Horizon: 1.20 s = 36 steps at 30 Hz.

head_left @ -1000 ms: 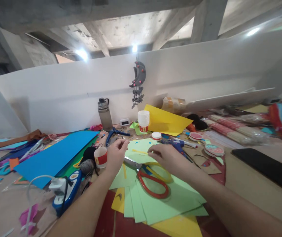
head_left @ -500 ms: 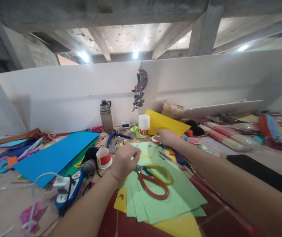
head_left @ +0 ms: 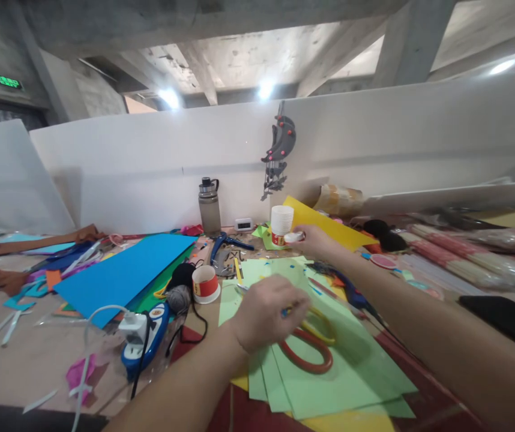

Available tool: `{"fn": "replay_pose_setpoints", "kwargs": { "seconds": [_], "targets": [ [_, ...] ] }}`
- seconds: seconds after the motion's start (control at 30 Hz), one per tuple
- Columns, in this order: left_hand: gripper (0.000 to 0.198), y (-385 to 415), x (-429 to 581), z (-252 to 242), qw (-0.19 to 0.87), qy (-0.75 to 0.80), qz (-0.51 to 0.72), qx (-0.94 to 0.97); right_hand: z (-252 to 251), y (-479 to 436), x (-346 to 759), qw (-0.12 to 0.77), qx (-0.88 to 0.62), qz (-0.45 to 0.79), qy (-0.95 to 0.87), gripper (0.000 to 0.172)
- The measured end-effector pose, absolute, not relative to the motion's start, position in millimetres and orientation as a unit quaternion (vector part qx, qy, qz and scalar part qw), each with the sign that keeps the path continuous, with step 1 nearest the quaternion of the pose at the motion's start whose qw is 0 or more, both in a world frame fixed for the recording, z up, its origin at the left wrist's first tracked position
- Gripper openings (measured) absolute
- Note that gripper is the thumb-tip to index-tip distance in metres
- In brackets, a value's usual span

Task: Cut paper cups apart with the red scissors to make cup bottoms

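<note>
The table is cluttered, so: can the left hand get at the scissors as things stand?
Probably yes: the left hand is right over the scissors, which lie on top of the green paper with nothing covering their red handle.

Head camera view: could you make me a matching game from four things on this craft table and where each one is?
1 scissors
2 water bottle
3 white disc
4 red-banded cup

A upright by the white wall
B held in the right hand fingers
C standing beside grey yarn
D on green paper, partly under the left hand

Pairs: 1-D, 2-A, 3-B, 4-C.
</note>
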<state>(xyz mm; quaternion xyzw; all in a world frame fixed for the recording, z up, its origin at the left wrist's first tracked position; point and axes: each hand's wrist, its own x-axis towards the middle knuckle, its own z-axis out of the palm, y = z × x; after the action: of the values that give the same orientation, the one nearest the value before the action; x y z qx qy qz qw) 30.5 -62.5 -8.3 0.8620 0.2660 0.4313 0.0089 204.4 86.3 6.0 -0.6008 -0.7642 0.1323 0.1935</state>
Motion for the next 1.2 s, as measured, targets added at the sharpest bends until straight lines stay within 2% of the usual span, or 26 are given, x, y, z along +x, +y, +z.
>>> {"fn": "replay_pose_setpoints", "kwargs": {
  "seconds": [0.07,0.13,0.23,0.33,0.43,0.5,0.57,0.67,0.77,0.83,1.0,1.1,1.2],
  "targets": [
    [0.021,-54.4,23.0,-4.1,0.096,0.372,0.492,0.781,18.2,63.7,203.5,0.219,-0.550,0.201,-0.780,0.044],
    [0.035,-45.7,14.3,0.4,0.159,0.440,0.513,0.720,28.2,38.5,202.8,0.240,-0.445,0.372,-0.779,0.046],
    [0.053,-36.6,4.3,4.0,0.293,0.439,0.482,0.700,33.7,8.5,200.5,0.215,-0.358,0.489,-0.766,0.047],
    [0.048,-33.1,2.0,1.0,0.394,0.374,0.448,0.710,25.6,-2.2,194.2,0.221,-0.336,0.520,-0.754,0.048],
    [0.037,-30.4,3.6,-6.4,0.437,0.369,0.498,0.652,13.1,-0.5,188.0,0.278,-0.351,0.532,-0.719,0.053],
    [0.035,-28.0,3.9,-11.1,0.487,0.367,0.550,0.571,9.3,-1.2,189.0,0.302,-0.378,0.509,-0.712,0.051],
    [0.035,-26.1,3.4,-13.8,0.537,0.358,0.588,0.488,11.2,-7.1,194.9,0.292,-0.429,0.409,-0.751,0.044],
    [0.038,-24.5,2.8,-14.7,0.585,0.346,0.606,0.413,19.3,-24.0,205.9,0.160,-0.495,0.202,-0.829,0.032],
    [0.040,-22.8,2.2,-15.3,0.603,0.328,0.618,0.383,21.5,-41.1,208.2,0.009,-0.478,0.169,-0.862,0.035],
    [0.036,-20.8,0.9,-16.1,0.599,0.314,0.638,0.368,16.1,-48.5,203.9,-0.024,-0.463,0.150,-0.873,0.034],
    [0.026,-17.5,-5.4,-10.5,0.571,0.274,0.692,0.345,-6.3,-56.7,191.4,0.037,-0.430,0.127,-0.893,0.046],
    [0.033,-19.0,-8.7,-1.0,0.569,0.234,0.716,0.331,-12.0,-58.6,188.6,0.056,-0.447,0.139,-0.882,0.050],
    [0.041,-20.8,-11.3,6.8,0.559,0.189,0.743,0.316,-11.9,-54.4,189.5,0.068,-0.467,0.153,-0.868,0.047]
  ]
}}
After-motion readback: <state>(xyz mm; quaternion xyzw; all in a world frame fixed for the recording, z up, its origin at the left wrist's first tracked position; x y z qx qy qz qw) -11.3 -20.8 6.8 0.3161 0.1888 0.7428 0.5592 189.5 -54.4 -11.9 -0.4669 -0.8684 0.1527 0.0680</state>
